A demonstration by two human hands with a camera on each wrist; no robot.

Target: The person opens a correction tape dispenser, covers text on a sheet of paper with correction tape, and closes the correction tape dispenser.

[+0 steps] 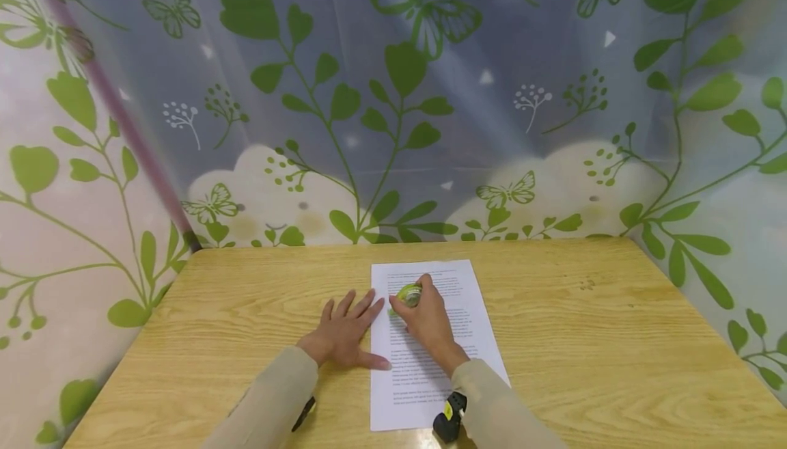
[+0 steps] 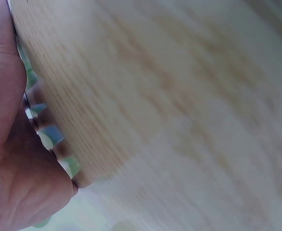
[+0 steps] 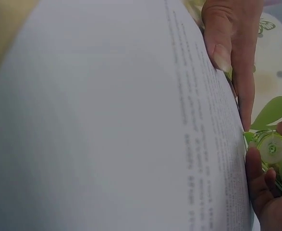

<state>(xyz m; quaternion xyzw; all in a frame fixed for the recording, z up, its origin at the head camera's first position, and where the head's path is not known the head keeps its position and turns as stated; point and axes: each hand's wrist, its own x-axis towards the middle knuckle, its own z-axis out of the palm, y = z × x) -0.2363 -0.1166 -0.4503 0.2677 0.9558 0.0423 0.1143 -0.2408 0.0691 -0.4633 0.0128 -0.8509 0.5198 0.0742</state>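
Note:
A printed sheet of paper (image 1: 418,418) lies flat on the wooden table, lines of text running down it. My right hand (image 1: 433,319) grips a green, see-through correction tape (image 1: 408,293) between thumb and fingers, over the upper text. In the right wrist view, the round reel of the correction tape (image 3: 271,147) shows between the fingers, its tip close to the page. My left hand (image 1: 347,336) rests with fingers spread at the sheet's left edge, the thumb lying on the paper. Only part of the left hand (image 2: 16,178) shows in the left wrist view.
The wooden table (image 1: 590,339) stretches to both sides of the sheet. Behind it and at the sides hangs a curtain (image 1: 344,162) printed with green leaves and butterflies. A dark wrist strap (image 1: 449,422) sits at the right sleeve's cuff.

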